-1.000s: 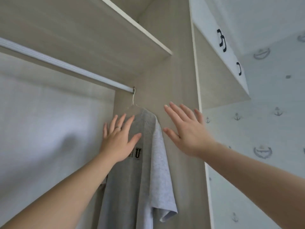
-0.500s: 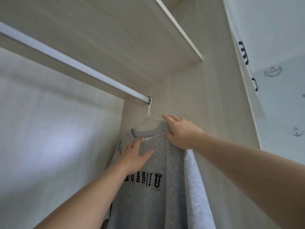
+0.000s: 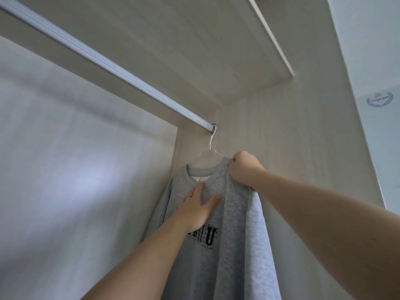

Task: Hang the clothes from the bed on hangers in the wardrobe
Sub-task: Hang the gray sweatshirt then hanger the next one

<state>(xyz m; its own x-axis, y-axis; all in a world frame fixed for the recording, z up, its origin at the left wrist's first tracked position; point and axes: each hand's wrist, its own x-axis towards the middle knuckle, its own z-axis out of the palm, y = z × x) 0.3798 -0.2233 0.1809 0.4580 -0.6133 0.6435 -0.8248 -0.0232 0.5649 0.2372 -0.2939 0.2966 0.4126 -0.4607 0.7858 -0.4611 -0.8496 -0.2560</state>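
A grey sweatshirt (image 3: pixel 227 213) with black lettering hangs on a white wire hanger (image 3: pixel 210 148), hooked at the right end of the wardrobe rail (image 3: pixel 108 66). My left hand (image 3: pixel 197 208) lies flat on the chest of the sweatshirt just below the collar, fingers straight. My right hand (image 3: pixel 244 167) grips the sweatshirt's right shoulder at the hanger's end, fingers curled round the fabric. The right sleeve (image 3: pixel 259 245) hangs down beside the wardrobe's side wall.
A shelf (image 3: pixel 216 50) runs above the rail. The wardrobe's side panel (image 3: pixel 303 148) stands right behind the sweatshirt. The back panel (image 3: pixel 75 169) fills the left. Wallpaper with small emblems (image 3: pixel 378 100) shows at the far right.
Both hands went from open in the air to the sweatshirt. The right hand has curled round the shoulder, and the garment now faces me more squarely. My view has tilted upward.
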